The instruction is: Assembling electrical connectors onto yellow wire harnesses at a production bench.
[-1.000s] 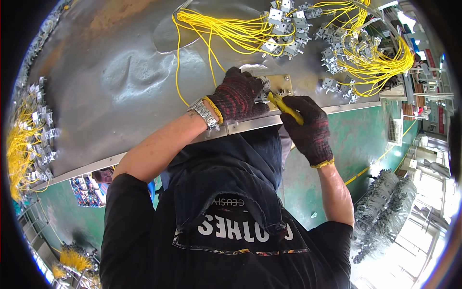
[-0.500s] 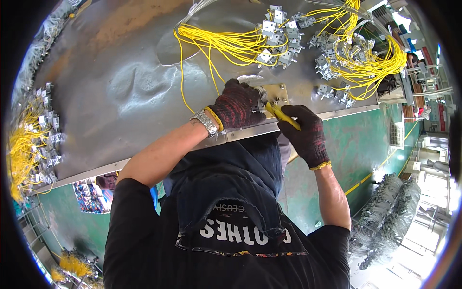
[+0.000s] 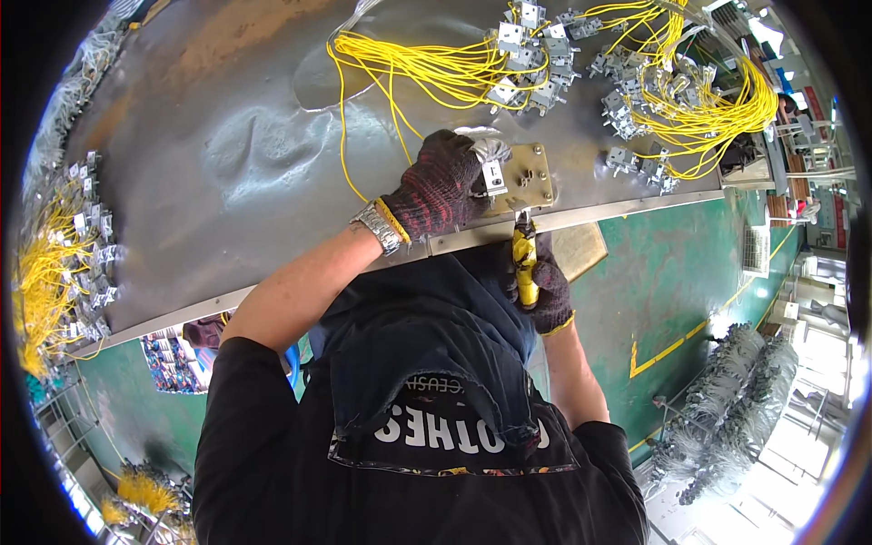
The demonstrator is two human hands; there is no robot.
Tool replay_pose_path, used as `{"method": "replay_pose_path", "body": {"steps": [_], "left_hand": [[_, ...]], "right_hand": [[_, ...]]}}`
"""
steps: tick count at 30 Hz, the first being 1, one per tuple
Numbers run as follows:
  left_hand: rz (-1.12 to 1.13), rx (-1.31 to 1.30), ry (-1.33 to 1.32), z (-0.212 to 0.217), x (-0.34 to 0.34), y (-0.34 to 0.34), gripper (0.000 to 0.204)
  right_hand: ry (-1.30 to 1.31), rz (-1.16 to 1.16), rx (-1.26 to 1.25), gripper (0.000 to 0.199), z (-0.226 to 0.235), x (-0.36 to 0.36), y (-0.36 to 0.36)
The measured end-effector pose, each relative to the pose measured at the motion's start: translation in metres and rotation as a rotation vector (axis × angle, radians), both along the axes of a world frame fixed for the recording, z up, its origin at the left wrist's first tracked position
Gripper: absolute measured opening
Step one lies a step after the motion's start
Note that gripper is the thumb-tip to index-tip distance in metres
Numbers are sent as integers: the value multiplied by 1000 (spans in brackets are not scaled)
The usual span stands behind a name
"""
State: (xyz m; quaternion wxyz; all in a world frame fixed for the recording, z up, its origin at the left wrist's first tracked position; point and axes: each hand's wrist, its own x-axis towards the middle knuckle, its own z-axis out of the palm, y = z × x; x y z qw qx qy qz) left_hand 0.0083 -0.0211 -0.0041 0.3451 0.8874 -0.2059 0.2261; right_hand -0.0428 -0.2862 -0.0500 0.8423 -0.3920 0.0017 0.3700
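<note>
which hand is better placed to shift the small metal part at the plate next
Left, most likely: the left hand holds the small metal part at the plate, while the right hand is busy gripping the yellow-handled tool near the table edge.

The table (image 3: 209,227) has a grey sheet-metal top with brown discoloration and a light metal edge strip (image 3: 627,211). The floor (image 3: 672,272) is green, glossy and marked with yellow lines (image 3: 672,350). A metal rack (image 3: 74,427) stands at lower left. Strong white light overexposes the lower-right background; details there are indistinct.
</note>
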Motion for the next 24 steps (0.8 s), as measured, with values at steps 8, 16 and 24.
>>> {"method": "replay_pose_path", "body": {"steps": [8, 16, 24], "left_hand": [[42, 62, 37, 0, -9, 0, 70], [15, 54, -59, -10, -7, 3, 69], [53, 114, -44, 3, -6, -2, 72]], "right_hand": [[452, 168, 334, 46, -1, 1, 22], [110, 26, -211, 48, 14, -11, 32], [19, 87, -88, 53, 43, 0, 16]]}}
